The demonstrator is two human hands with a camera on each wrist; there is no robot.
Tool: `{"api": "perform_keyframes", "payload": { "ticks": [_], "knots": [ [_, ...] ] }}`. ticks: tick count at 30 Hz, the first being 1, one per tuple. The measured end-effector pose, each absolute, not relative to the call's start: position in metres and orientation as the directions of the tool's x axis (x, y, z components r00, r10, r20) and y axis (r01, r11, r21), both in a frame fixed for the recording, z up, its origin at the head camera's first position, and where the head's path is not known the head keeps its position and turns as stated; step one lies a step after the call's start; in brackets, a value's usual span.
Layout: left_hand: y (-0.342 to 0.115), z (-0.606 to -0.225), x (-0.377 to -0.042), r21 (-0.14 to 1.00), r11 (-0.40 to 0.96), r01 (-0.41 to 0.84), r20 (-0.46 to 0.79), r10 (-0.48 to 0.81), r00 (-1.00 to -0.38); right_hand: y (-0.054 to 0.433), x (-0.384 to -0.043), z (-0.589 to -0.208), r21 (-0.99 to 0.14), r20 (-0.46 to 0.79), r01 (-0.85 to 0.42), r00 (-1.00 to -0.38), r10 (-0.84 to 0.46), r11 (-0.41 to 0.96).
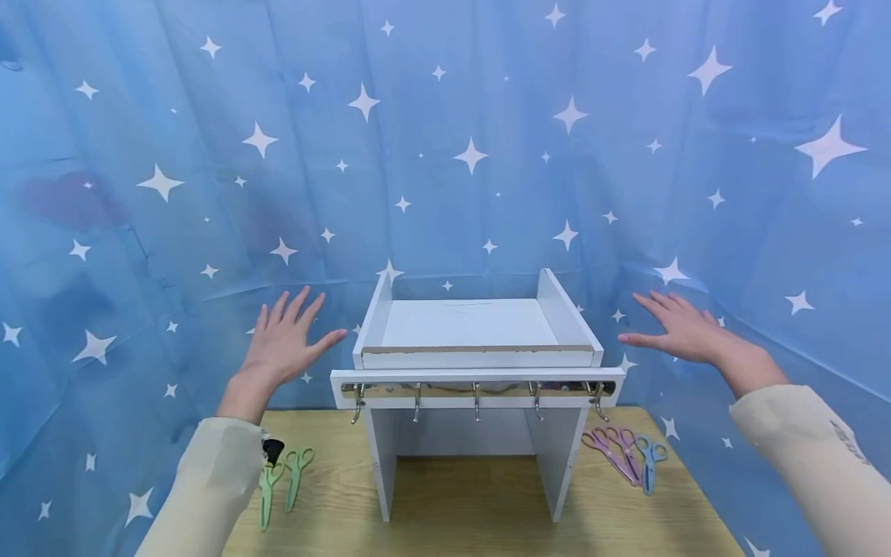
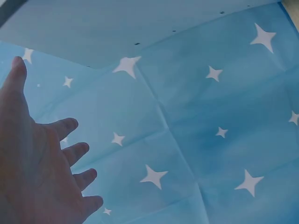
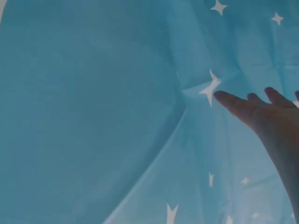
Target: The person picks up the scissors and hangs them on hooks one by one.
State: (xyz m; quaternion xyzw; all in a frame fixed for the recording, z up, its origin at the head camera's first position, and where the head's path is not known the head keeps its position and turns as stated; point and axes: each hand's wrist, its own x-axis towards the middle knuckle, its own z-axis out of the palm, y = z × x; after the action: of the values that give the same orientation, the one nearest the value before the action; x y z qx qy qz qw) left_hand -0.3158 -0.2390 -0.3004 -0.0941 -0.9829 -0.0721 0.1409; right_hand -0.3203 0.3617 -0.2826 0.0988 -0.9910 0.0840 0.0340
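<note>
My left hand (image 1: 281,340) is raised in the air to the left of a white shelf unit (image 1: 480,360), its fingers spread and holding nothing. On the other side my right hand (image 1: 685,329) hovers with straight fingers, also holding nothing and apart from the shelf. A metal hook rail (image 1: 445,391) with several hooks runs along the shelf's front board. In the left wrist view the left palm (image 2: 42,168) shows beneath a white panel (image 2: 117,28). The right wrist view has the right hand (image 3: 275,121) at its right edge.
Two green scissors (image 1: 293,480) lie on the wooden table (image 1: 480,534) at left, beside a small black object (image 1: 273,449). Two pink-purple scissors (image 1: 612,456) and a blue pair (image 1: 650,464) lie at right. A star-patterned blue curtain (image 1: 445,155) surrounds the table.
</note>
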Motion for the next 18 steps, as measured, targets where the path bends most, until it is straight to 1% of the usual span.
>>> {"api": "perform_keyframes", "payload": {
  "ticks": [8, 18],
  "knots": [
    [-0.231, -0.292, -0.305, 0.118, 0.952, 0.283, 0.327, 0.232, -0.916, 0.366, -0.321, -0.295, -0.162, 0.089, -0.209, -0.976, -0.196, 0.964],
    [-0.219, -0.286, -0.293, 0.091, 0.91, 0.404, 0.395, 0.339, -0.854, 0.369, -0.321, -0.308, -0.165, 0.106, -0.262, -0.963, -0.247, 0.951]
  ]
}}
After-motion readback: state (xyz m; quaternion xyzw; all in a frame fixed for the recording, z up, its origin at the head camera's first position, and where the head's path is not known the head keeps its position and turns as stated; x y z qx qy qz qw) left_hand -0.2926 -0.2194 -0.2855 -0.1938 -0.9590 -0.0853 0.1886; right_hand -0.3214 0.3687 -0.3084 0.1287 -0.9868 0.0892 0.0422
